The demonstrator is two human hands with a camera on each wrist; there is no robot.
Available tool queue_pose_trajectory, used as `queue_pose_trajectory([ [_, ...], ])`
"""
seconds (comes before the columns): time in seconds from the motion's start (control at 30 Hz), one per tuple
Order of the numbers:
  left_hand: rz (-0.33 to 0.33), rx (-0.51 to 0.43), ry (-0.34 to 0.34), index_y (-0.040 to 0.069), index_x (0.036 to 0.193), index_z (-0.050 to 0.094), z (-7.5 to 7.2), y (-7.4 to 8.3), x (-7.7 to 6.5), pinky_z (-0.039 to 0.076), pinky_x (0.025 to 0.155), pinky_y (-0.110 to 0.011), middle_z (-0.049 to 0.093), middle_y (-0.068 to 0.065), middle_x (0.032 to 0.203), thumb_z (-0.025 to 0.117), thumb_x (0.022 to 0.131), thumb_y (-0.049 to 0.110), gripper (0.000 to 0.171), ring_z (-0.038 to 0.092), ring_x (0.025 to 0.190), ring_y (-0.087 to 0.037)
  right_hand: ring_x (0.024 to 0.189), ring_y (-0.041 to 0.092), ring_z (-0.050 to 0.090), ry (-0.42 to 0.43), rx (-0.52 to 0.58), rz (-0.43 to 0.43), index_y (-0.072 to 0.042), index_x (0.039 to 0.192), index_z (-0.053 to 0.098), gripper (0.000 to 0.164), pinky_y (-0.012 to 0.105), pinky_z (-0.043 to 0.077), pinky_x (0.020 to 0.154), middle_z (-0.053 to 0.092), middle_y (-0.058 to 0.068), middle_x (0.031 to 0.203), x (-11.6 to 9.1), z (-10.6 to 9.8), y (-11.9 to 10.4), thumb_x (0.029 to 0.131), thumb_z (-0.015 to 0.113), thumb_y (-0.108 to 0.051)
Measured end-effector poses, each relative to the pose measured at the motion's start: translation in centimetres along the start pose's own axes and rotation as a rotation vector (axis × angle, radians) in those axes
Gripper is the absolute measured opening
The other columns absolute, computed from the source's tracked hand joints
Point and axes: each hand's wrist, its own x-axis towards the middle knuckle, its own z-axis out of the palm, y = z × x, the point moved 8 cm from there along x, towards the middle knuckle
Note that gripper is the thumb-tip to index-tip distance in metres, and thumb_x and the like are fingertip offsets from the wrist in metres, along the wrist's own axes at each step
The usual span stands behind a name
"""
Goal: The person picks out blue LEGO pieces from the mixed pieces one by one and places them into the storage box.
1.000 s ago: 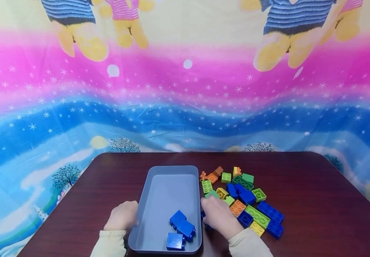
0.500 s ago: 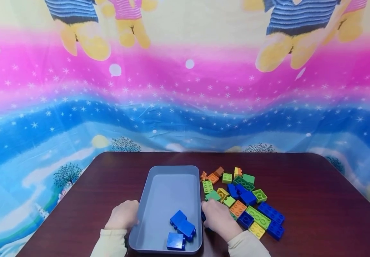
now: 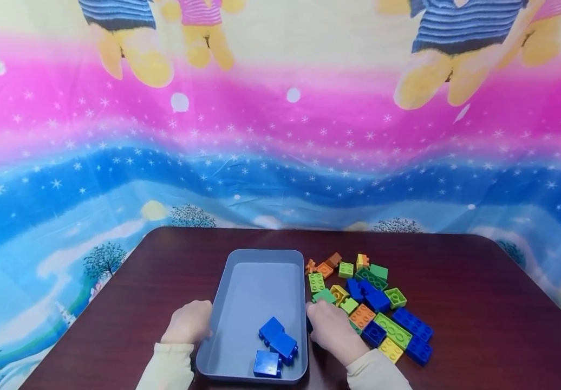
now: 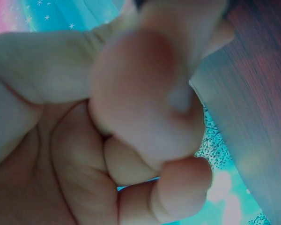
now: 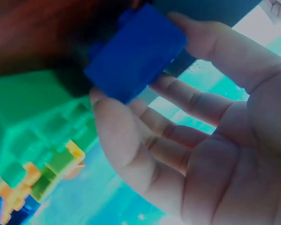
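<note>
In the head view, a grey tray [image 3: 246, 292] lies on the table with three blue bricks in its near right part; one of them is the nearest blue brick [image 3: 267, 363]. My left hand [image 3: 188, 322] is at the tray's left side with its fingers curled. No object shows in its grasp in the left wrist view, where the curled fingers [image 4: 140, 98] fill much of the picture. My right hand [image 3: 334, 330] is at the tray's right side. It pinches a blue brick [image 5: 138, 54] between thumb and fingertips; the head view mostly hides that brick.
Loose toy bricks in several colours lie right of the tray, among them an orange brick [image 3: 361, 315], a long lime brick [image 3: 393, 331] and a long blue brick [image 3: 413, 324]. The dark table [image 3: 480, 303] ends against a printed cloth [image 3: 280, 179].
The head view has shifted slightly. Both hands stay beside the tray, and the right hand has drawn back a little from the green bricks. The bricks in the tray lie as before.
</note>
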Motion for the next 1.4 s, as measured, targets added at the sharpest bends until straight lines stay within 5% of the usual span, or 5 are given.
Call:
queue_pose_trajectory([
  [0.27,-0.004,0.007,-0.009,0.002,0.067,0.056,-0.1,0.1,0.0,0.044,0.049,-0.039,0.054,-0.005,0.059,0.073,0.063,-0.001,0.018,0.049,0.053,-0.017,0.065,0.025,0.053,0.195,-0.109,-0.003,-0.004,0.084,0.065,0.017,0.039,0.048,0.051,0.057,0.012,0.075,-0.3,-2.3,-0.6,0.070,0.073,-0.005],
  [0.6,-0.006,0.000,-0.009,0.004,0.064,0.054,0.0,0.1,-0.1,0.042,0.048,-0.038,0.051,-0.003,0.056,0.071,0.062,-0.003,0.019,0.046,0.051,-0.016,0.081,0.022,0.052,0.444,-0.004,-0.158,-0.007,0.099,0.064,0.033,0.032,0.050,0.060,0.058,0.010,0.093,-0.6,-4.3,-3.5,0.068,0.074,-0.003],
  [0.93,0.004,0.004,0.015,0.005,0.062,0.054,-0.1,0.2,-0.1,0.042,0.047,-0.037,0.051,-0.003,0.055,0.071,0.061,-0.004,0.019,0.045,0.050,-0.016,0.086,0.019,0.050,0.435,0.077,-0.269,-0.007,0.105,0.063,0.033,0.026,0.049,0.067,0.056,0.008,0.095,-0.5,-2.6,-5.3,0.073,0.071,-0.004],
  [1.4,-0.006,0.009,0.014,0.004,0.062,0.054,-0.2,0.1,-0.1,0.042,0.048,-0.038,0.053,-0.004,0.056,0.071,0.062,-0.004,0.018,0.047,0.051,-0.016,0.087,0.021,0.052,0.315,-0.020,-0.278,-0.010,0.106,0.065,0.025,0.028,0.050,0.065,0.057,0.010,0.094,0.4,0.0,-5.8,0.082,0.062,-0.005],
])
